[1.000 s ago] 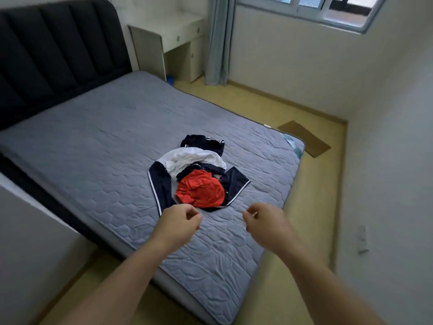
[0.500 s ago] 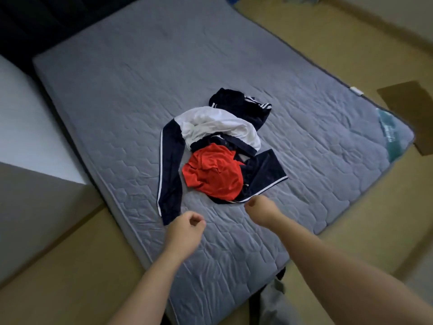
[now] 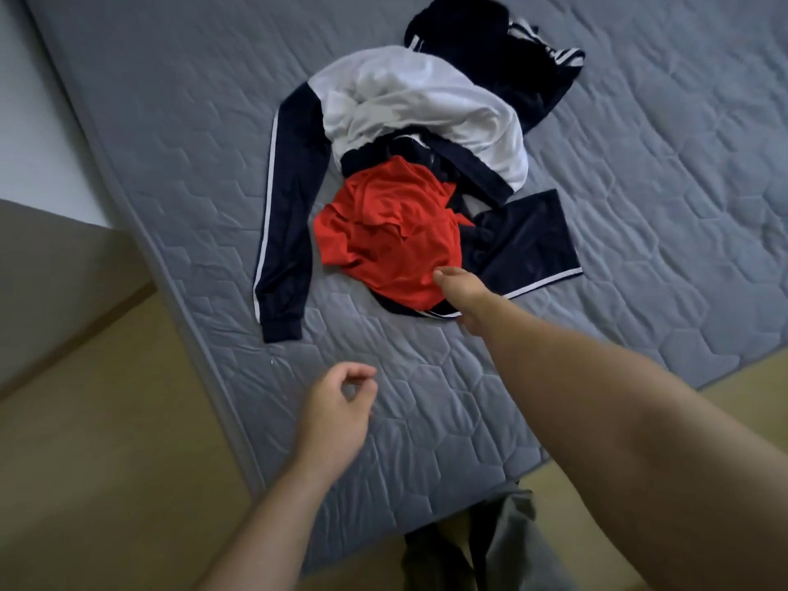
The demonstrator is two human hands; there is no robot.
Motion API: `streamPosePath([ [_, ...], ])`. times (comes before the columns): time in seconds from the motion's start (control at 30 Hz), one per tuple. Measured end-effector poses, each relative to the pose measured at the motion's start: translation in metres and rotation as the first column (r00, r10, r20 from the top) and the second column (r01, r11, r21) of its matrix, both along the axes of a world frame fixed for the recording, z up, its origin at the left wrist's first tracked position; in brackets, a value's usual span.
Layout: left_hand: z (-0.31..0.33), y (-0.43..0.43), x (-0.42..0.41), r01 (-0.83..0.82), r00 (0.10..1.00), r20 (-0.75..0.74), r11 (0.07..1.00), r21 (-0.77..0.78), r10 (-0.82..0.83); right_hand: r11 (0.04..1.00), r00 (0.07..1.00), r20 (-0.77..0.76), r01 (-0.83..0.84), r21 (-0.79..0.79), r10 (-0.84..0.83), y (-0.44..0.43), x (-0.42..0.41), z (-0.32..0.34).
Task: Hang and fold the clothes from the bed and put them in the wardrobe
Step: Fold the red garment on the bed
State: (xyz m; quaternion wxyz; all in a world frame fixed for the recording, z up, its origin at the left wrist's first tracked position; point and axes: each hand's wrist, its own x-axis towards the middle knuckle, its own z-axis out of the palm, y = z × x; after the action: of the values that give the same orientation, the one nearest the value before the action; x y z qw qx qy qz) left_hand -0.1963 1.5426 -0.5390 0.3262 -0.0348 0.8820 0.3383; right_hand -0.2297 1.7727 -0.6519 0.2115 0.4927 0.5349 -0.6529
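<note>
1. Right hand [image 3: 462, 298] is at the near edge of the red garment [image 3: 392, 236], thumb on the cloth. Its fingers are hidden, so I cannot tell whether it grips.
2. Left hand [image 3: 337, 415] is over the grey quilted mattress [image 3: 639, 206], at 7 o'clock from the pile, fingers loosely curled and holding nothing.
3. Red garment lies on a navy-and-white track jacket [image 3: 422, 100], its sleeve [image 3: 283, 232] at 9 o'clock; a dark striped garment [image 3: 503, 49] lies at 1 o'clock.

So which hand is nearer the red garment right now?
Right. The right hand is at the near edge of the red garment, seemingly touching it; the left hand hangs over the mattress, well short of the garment, holding nothing.
</note>
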Motion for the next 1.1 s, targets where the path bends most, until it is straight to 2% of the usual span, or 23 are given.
streamPosePath([
  [0.1, -0.022, -0.003, 0.008, -0.063, 0.998, 0.007, 0.998, 0.02, 0.062, 0.998, 0.998, 0.023, 0.054, -0.024, -0.054, -0.005, -0.008, -0.022],
  [0.27, -0.024, -0.012, 0.019, -0.109, 0.994, 0.026, 0.992, 0.068, 0.107, 0.95, 0.95, -0.021, 0.313, -0.007, -0.313, -0.015, -0.01, -0.016],
  [0.3, -0.019, -0.015, 0.019, -0.117, 0.993, 0.026, 0.99, 0.08, 0.116, 0.911, 0.91, -0.031, 0.412, -0.033, -0.413, -0.018, -0.01, -0.005],
  [0.37, 0.0, -0.024, 0.016, -0.136, 0.991, 0.014, 0.987, 0.09, 0.135, 0.781, 0.79, -0.047, 0.591, -0.202, -0.611, -0.024, -0.016, 0.03],
  [0.43, 0.024, -0.035, 0.011, -0.152, 0.988, 0.004, 0.983, 0.104, 0.152, 0.671, 0.701, -0.047, 0.658, -0.342, -0.712, -0.031, -0.025, 0.075],
  [0.47, 0.04, -0.041, 0.008, -0.16, 0.987, -0.006, 0.981, 0.11, 0.161, 0.656, 0.701, -0.037, 0.645, -0.391, -0.712, -0.037, -0.029, 0.101],
  [0.57, 0.099, -0.053, -0.003, -0.154, 0.985, -0.056, 0.979, 0.131, 0.162, 0.662, 0.793, -0.013, 0.499, -0.559, -0.609, -0.06, -0.037, 0.195],
  [0.63, 0.144, -0.059, -0.007, -0.149, 0.983, -0.08, 0.974, 0.169, 0.164, 0.749, 0.881, -0.109, 0.319, -0.581, -0.46, -0.076, -0.037, 0.262],
  [0.73, 0.212, -0.069, -0.009, -0.124, 0.968, -0.185, 0.966, 0.226, 0.168, 0.915, 0.937, -0.302, 0.043, -0.401, -0.176, -0.101, -0.024, 0.366],
  [0.83, 0.276, -0.083, -0.01, 0.005, 0.906, -0.404, 0.951, 0.309, 0.127, 0.986, 0.9, -0.425, -0.143, -0.084, 0.095, -0.121, -0.003, 0.458],
  [0.93, 0.319, -0.1, -0.009, 0.077, 0.839, -0.536, 0.955, 0.287, 0.093, 0.954, 0.819, -0.491, -0.227, 0.197, 0.296, -0.142, 0.02, 0.524],
  [1.03, 0.337, -0.111, -0.007, 0.091, 0.876, -0.477, 0.948, 0.305, 0.069, 0.885, 0.752, -0.504, -0.231, 0.403, 0.426, -0.156, 0.034, 0.56],
  [1.1, 0.349, -0.124, -0.004, 0.131, 0.891, -0.454, 0.951, 0.281, 0.011, 0.774, 0.729, -0.445, -0.182, 0.607, 0.521, -0.167, 0.044, 0.578],
])
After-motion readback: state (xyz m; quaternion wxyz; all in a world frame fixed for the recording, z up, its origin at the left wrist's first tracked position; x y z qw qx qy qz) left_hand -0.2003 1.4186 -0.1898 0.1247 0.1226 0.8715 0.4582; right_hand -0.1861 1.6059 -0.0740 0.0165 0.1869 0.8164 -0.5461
